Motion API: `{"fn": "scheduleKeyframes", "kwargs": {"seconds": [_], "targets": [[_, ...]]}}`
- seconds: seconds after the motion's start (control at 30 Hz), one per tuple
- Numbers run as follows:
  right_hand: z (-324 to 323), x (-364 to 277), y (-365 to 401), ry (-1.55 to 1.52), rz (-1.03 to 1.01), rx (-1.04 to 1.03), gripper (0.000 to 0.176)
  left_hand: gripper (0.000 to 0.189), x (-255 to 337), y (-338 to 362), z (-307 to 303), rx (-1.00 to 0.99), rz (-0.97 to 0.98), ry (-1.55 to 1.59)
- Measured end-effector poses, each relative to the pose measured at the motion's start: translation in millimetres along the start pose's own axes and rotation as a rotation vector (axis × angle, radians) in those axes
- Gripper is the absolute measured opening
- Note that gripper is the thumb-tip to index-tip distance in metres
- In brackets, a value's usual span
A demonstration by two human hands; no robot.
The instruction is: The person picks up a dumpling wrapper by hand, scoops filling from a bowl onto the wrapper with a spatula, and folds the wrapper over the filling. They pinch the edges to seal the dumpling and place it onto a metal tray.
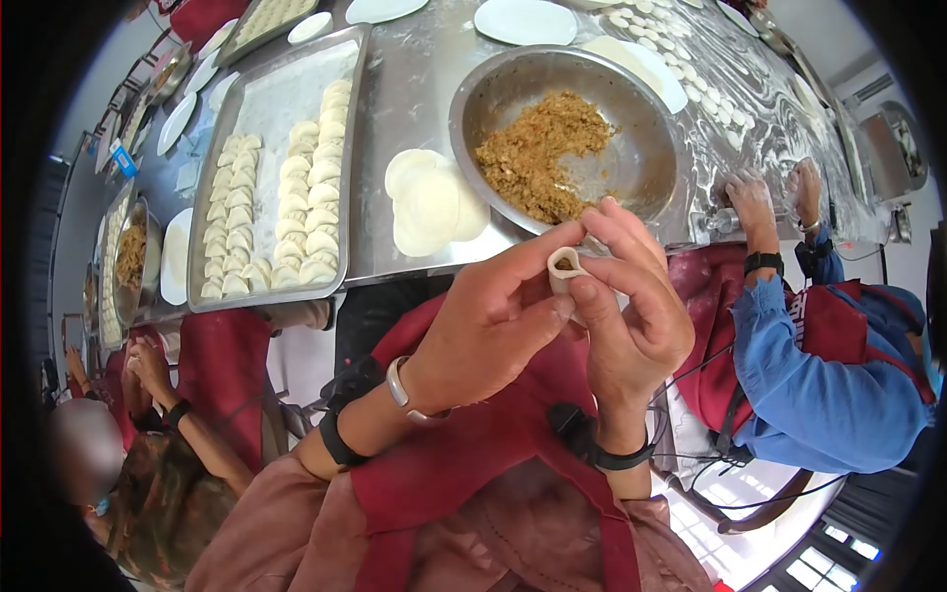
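Both hands hold one small folded dough wrapper with a little brown filling showing in its opening, just in front of the metal bowl's near rim. My left hand pinches it from the left between thumb and fingers. From the right, my right hand grips the same wrapper with thumb and fingers. Beyond them stands the large metal bowl, partly filled with brown filling. Several flat round wrappers lie overlapping to the left of the bowl. Rows of folded dumplings fill part of a metal tray further left.
At the right, a person in blue sleeves has floury hands on the floured table, near many small dough pieces. Another person sits at the left. White plates stand along the far side.
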State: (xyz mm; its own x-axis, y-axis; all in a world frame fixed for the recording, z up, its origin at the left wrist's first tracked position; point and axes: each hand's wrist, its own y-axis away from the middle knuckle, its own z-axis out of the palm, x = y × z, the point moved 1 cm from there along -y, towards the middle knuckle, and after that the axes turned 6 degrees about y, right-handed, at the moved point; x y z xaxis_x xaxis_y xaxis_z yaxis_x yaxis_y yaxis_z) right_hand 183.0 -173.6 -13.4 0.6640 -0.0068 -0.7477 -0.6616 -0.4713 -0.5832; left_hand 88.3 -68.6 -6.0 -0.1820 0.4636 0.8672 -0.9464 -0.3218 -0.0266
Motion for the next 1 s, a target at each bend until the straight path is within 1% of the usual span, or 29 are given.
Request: {"fn": "scheduleKeyframes", "kwargs": {"seconds": [0.03,0.1,0.13,0.2,0.23,0.27,0.3,0.4,0.5,0.57,0.6,0.67,0.7,0.73,0.8,0.83,0.87,0.9,0.97,1.0], "targets": [[-0.4,-0.3,0.2,0.011,-0.029,-0.007,0.018,0.055,0.2,1.2,-0.7,0.004,-0.001,0.002],[-1.6,1.0,0.4,0.021,-0.058,-0.017,0.018,0.058,1.8,2.2,-3.3,-0.082,0.005,-0.159],[-2.4,2.6,0.7,0.032,-0.078,-0.046,0.020,0.058,2.3,1.4,-6.5,-0.081,0.005,-0.158],[-4.5,3.5,0.3,0.045,-0.100,-0.075,0.023,0.062,1.7,-0.8,-12.0,-0.108,-0.052,-0.223],[-5.1,3.3,-0.6,0.023,-0.044,-0.102,0.025,0.062,1.8,-0.8,-12.3,-0.106,-0.050,-0.223],[-4.6,2.4,-1.8,0.001,0.011,-0.128,0.028,0.064,1.8,-0.8,-12.7,-0.090,-0.072,-0.158],[-3.4,-0.4,-4.0,-0.002,0.010,-0.130,0.028,0.065,1.8,-0.5,-13.2,-0.074,-0.095,-0.094],[0.2,-6.4,-7.1,-0.023,0.038,-0.134,0.032,0.066,3.8,0.0,-12.8,-0.082,-0.130,-0.083],[3.8,-5.0,-4.9,-0.039,-0.019,-0.168,0.028,0.064,5.9,2.3,-12.3,-0.081,-0.073,-0.100],[6.8,-2.2,-2.2,-0.053,-0.041,-0.135,0.021,0.063,9.9,3.5,-10.7,-0.049,-0.082,-0.064],[9.1,-2.5,-1.4,-0.055,-0.044,-0.138,0.021,0.062,11.1,3.8,-9.8,-0.021,-0.096,-0.026],[13.6,-4.1,-1.3,-0.101,-0.002,-0.073,0.015,0.061,10.9,4.1,-7.5,0.021,-0.089,-0.013],[14.9,-5.0,-1.8,-0.102,-0.007,-0.074,0.015,0.060,11.0,5.1,-7.2,0.061,-0.088,0.001],[16.4,-5.9,-2.1,-0.082,-0.026,-0.060,0.014,0.060,6.6,7.4,-10.0,0.062,-0.083,-0.001],[17.9,-7.9,-2.4,-0.065,-0.045,-0.049,0.014,0.058,-2.0,12.2,-16.3,-0.018,0.101,-0.180],[17.7,-8.5,-2.6,-0.030,-0.075,-0.084,0.018,0.058,-0.6,13.4,-19.7,-0.014,0.104,-0.180],[17.6,-9.1,-3.0,0.005,-0.106,-0.120,0.023,0.059,3.3,12.9,-23.5,-0.025,0.045,-0.193],[16.8,-11.3,-4.8,0.003,-0.108,-0.124,0.023,0.059,6.7,13.1,-25.7,-0.036,-0.014,-0.205],[15.1,-17.6,-11.6,0.017,-0.039,-0.229,0.035,0.057,13.5,14.3,-25.1,-0.036,-0.035,-0.162],[14.3,-19.5,-13.7,0.019,-0.038,-0.230,0.035,0.055,16.0,14.8,-24.6,-0.040,-0.060,-0.119]]}}
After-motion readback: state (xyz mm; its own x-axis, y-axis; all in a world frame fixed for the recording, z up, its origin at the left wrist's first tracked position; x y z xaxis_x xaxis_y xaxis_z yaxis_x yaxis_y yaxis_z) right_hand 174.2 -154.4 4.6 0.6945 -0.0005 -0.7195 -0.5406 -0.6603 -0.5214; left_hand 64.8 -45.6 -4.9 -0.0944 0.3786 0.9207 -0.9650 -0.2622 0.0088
